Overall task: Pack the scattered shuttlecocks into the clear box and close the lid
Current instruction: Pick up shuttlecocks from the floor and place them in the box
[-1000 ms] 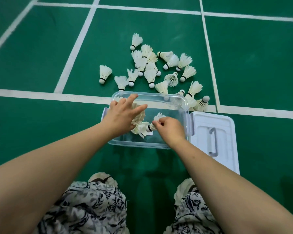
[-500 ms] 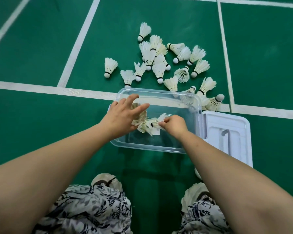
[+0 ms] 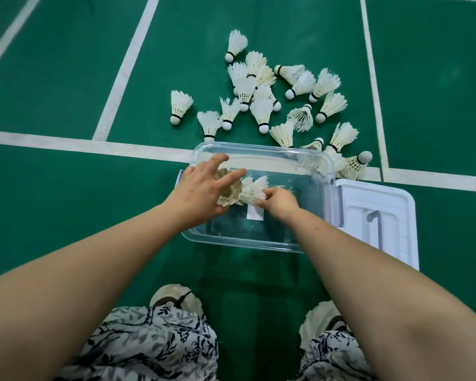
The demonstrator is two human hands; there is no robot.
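The clear box stands open on the green floor before my feet. Inside its left half lie a few shuttlecocks. My left hand rests over them with fingers spread. My right hand pinches a shuttlecock by its cork end, its feathers pointing left against the others. Several white shuttlecocks lie scattered on the floor beyond the box's far edge. The white lid lies flat to the right of the box, touching it.
White court lines cross the green floor beyond and beside the box. My two shoes and patterned trouser legs are at the bottom. One shuttlecock lies apart at the left of the pile.
My right hand has slid the held shuttlecock leftward into the group under my left hand. The camera has shifted, so the box and pile sit further right and nearer in view.
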